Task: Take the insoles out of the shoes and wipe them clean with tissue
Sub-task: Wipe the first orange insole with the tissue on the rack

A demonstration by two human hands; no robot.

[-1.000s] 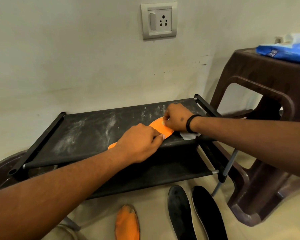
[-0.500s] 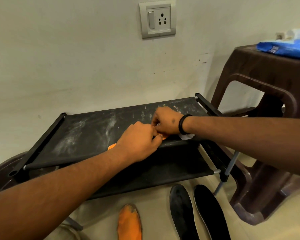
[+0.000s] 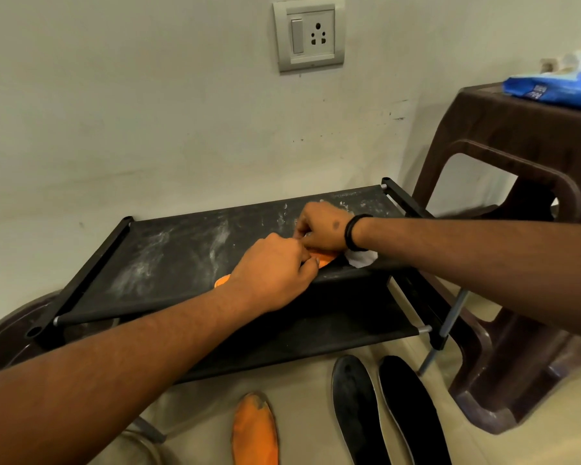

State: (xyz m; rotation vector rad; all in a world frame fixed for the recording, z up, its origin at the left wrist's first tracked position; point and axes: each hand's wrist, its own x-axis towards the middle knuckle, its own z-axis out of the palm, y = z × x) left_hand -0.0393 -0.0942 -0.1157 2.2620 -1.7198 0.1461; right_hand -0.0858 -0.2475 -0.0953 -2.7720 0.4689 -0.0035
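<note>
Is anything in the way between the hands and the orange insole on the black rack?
Nothing visible. The left hand rests right on the orange foam insole on the black fabric rack, and the right hand holds white tissue against its far end.

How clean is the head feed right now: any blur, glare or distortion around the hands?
Head view: sharp and evenly lit, no glare; wide-angle bending stretches the forearms at the edges; the left hand and right hand hide most of the orange foam insole.
</note>
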